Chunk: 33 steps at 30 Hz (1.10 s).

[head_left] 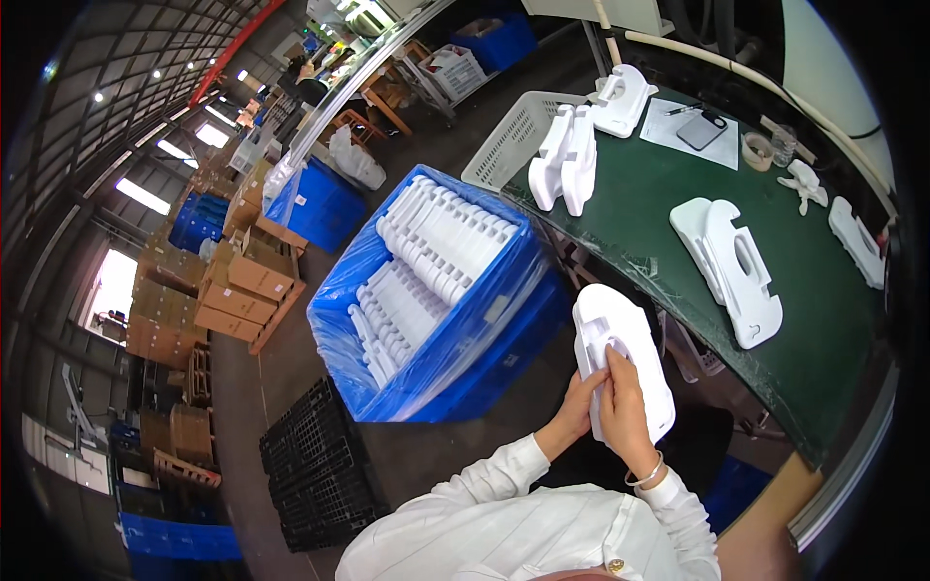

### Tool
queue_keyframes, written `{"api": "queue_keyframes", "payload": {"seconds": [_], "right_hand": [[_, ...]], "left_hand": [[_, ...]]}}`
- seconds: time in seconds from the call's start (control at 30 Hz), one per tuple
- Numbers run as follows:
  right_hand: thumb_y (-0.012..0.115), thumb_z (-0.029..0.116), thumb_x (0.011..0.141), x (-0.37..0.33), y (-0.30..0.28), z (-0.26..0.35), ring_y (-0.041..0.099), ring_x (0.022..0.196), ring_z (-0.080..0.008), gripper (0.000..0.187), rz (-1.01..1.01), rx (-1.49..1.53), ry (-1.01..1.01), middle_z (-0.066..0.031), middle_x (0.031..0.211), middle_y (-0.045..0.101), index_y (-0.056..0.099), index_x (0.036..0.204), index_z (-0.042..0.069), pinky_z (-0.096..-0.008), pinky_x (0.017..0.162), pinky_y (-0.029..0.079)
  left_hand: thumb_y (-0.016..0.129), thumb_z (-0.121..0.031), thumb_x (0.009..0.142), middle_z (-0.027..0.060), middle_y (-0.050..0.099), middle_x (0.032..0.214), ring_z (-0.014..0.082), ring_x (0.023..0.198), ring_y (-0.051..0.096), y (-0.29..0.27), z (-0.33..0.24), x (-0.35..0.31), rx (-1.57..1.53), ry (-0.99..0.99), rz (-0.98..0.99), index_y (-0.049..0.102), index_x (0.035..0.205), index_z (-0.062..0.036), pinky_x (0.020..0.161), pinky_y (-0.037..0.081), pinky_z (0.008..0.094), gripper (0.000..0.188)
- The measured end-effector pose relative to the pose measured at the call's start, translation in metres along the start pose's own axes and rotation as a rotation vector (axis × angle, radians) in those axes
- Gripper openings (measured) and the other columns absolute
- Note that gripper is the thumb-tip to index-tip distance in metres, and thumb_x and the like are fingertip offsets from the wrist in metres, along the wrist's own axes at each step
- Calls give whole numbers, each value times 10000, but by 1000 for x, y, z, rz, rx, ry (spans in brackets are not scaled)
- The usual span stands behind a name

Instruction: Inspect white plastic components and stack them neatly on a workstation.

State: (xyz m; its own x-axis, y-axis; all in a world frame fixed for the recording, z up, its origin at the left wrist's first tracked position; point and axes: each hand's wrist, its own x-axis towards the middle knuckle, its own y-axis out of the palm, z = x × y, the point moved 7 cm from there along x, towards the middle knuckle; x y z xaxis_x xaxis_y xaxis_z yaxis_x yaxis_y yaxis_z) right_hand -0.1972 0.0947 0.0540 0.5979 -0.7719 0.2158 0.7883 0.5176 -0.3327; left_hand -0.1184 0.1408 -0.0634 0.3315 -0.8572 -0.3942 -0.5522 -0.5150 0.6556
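Observation:
A white moulded plastic part [644, 358], long with rounded ends and a recess in its middle, is held in front of my body, beside the table edge. My right hand [626, 409] grips it near its lower half, fingers reaching into the recess. At its left edge my left hand [573, 412] is closed on the same part, its fingertips close to those of the right hand. Some fingers of both hands are hidden. On the green table, nearest the hands, lie similar white parts [731, 271], overlapping each other.
A blue bin [523, 349] lined with plastic film holds rows of similar white parts [441, 237]. More parts [567, 160] stand on the green table [639, 208], near a sheet of paper [668, 136] and a tape roll [758, 152]. Black pallets [315, 450] lie on the floor at left.

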Motion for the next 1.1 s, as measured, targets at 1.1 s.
{"api": "queue_keyframes", "payload": {"seconds": [1.1], "right_hand": [[811,189,615,-38,-41,-36,268,1344,-438,693,161,-199,10,-266,1447,277,568,1251,63,-467,1075,299]], "left_hand": [[582,-191,870,113,622,1014,199,879,634,14,-3,-12,38,-54,60,493,1230,15,772,540,341,424]]}}
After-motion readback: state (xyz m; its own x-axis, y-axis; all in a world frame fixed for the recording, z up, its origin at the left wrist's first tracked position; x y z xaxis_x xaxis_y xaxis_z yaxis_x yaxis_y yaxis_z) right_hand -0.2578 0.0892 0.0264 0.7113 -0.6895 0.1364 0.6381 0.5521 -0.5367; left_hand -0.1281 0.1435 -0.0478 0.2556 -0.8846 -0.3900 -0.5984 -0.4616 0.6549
